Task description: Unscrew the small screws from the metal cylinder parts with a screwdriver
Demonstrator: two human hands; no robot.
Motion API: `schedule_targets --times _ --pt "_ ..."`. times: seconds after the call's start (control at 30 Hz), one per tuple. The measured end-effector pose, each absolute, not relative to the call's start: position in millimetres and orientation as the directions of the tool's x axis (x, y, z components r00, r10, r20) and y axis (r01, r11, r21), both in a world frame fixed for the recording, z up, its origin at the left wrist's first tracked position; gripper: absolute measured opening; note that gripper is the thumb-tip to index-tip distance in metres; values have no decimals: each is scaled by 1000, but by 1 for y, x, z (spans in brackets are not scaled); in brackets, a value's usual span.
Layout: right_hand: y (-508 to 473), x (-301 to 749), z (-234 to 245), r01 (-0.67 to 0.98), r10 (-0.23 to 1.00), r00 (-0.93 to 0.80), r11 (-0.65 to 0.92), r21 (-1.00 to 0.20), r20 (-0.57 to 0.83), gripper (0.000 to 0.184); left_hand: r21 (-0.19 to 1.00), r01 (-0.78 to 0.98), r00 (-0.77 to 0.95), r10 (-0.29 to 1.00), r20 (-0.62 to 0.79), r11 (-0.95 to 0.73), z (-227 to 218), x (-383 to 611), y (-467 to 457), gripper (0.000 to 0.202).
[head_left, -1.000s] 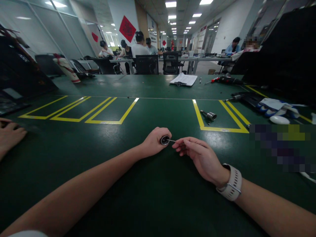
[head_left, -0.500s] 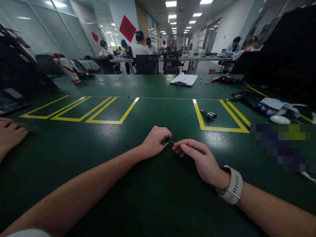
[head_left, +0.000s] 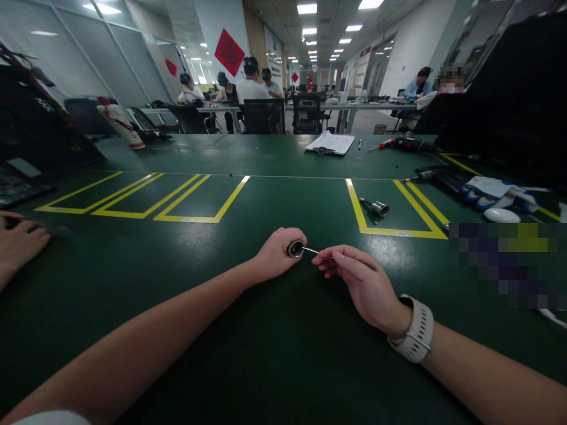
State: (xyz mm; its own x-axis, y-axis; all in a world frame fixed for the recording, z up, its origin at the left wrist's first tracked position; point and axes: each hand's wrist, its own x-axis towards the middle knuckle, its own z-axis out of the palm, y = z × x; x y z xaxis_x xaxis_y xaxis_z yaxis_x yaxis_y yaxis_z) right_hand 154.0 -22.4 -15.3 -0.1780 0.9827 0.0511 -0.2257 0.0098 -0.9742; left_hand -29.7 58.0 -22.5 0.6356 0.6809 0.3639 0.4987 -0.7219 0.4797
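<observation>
The left hand (head_left: 280, 254) is wrapping its fingers around a metal cylinder (head_left: 295, 248), with the round open end showing at the thumb side and facing the wearer. Just to the right of those fingers, the right hand (head_left: 361, 280) is pinching a thin rod (head_left: 310, 251) between thumb and fingertips, and the rod is pointing leftward out of the grip to the cylinder's mouth. Whether its tip is sitting inside or only touching the rim, I cannot tell; the rod's rear end is disappearing behind the right fingers.

Working well here is depending on a steady left hand: the fingers should be gripping the cylinder firmly while leaving its mouth uncovered, as they are doing now. The right fingers should be pinching lightly and guiding the rod along a straight line, since a tilted rod could be slipping off the rim or scraping the wall. Both hands are hovering low or resting over the green tabletop (head_left: 283, 360); bracing the wrists on it would be calming any wobble.

Beyond the right fingers, a metal fitting (head_left: 378, 208) is lying inside a yellow tape outline (head_left: 401, 234), with a tiny part (head_left: 375, 222) sitting just beside it, nearer the fingers.
</observation>
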Motion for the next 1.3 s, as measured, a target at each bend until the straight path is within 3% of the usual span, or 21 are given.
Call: schedule_targets --times 0.13,0.23,0.37,0.6,0.73,0.97,1.1,1.3 --pt "-27 152 -14 -37 975 -188 112 -993 117 20 418 540 647 678 348 -731 -23 -29 58 5" --pt "-27 150 -13 15 973 -203 115 -993 109 20 364 549 676 656 336 -752 -23 -28 58 7" --pt "-23 151 -16 -109 975 -213 41 -993 63 19 365 540 684 648 336 -759 -23 -29 58 6" --pt "-19 154 -17 -337 969 -241 -127 -933 -44 20 497 445 662 647 378 -745 -22 -31 57 6" --pt "-21 153 -15 -323 981 -194 -76 -943 -13 20 506 460 635 668 387 -730 -23 -30 58 6" --pt "-24 150 -19 -98 978 -192 58 -994 76 19 383 540 664 659 354 -750 -25 -30 59 5" --pt "-22 153 -16 -193 977 -212 -21 -981 21 20 389 533 665 656 357 -752 -23 -30 57 5" --pt "-19 155 -15 -334 970 -236 -133 -933 -54 20 523 463 615 685 391 -715 -23 -30 57 7"
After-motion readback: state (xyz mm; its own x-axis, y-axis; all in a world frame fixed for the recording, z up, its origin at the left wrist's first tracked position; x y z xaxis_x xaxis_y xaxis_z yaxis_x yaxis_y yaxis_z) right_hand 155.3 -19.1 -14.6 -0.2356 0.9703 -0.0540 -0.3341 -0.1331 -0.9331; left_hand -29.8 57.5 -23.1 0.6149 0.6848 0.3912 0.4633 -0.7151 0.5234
